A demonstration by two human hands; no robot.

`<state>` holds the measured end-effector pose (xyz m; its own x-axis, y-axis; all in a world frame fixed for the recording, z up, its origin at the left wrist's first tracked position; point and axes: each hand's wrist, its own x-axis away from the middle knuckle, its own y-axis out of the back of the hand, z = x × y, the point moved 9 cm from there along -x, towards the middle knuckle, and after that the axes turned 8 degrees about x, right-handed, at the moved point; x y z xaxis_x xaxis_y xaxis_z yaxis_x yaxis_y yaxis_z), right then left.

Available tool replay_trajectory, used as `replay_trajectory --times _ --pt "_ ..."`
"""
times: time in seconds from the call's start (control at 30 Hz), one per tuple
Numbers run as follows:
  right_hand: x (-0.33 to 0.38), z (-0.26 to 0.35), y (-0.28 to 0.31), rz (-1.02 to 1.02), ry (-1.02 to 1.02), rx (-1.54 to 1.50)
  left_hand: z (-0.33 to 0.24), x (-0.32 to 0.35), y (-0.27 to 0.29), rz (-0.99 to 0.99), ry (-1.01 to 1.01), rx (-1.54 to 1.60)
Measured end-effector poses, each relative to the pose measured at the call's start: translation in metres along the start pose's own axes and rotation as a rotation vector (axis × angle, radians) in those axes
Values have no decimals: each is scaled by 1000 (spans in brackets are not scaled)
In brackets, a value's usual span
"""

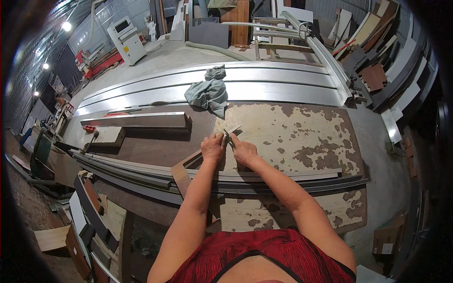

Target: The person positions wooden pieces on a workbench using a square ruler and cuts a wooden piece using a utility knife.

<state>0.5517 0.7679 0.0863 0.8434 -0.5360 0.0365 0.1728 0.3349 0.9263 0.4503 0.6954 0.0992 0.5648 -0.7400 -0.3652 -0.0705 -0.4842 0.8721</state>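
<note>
Both my hands are close together over the worn table. My left hand (213, 146) is closed on a narrow wooden strip (191, 159), which slants away from me, its far end just past my fingers. Beside it, my right hand (244, 151) grips a thin dark tool (229, 137), whose tip meets the strip near my left fingertips. The tool's exact kind is too small to make out. A flat brown board piece (180, 177) lies under the strip's near end, across the long rails, partly behind my left forearm.
Long dark metal rails (292, 181) cross the peeling table top (273, 127). A crumpled grey-green cloth (207, 95) lies beyond my hands on a sliding saw bed (278, 89). A metal box beam (141, 121) and a pale block (106, 137) are left. Board offcuts (99, 212) stand lower left.
</note>
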Motion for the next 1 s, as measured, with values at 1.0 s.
replay_trajectory --times 1.0 --pt "-5 4 1 -53 -14 59 -1 1 -4 -49 -16 -45"
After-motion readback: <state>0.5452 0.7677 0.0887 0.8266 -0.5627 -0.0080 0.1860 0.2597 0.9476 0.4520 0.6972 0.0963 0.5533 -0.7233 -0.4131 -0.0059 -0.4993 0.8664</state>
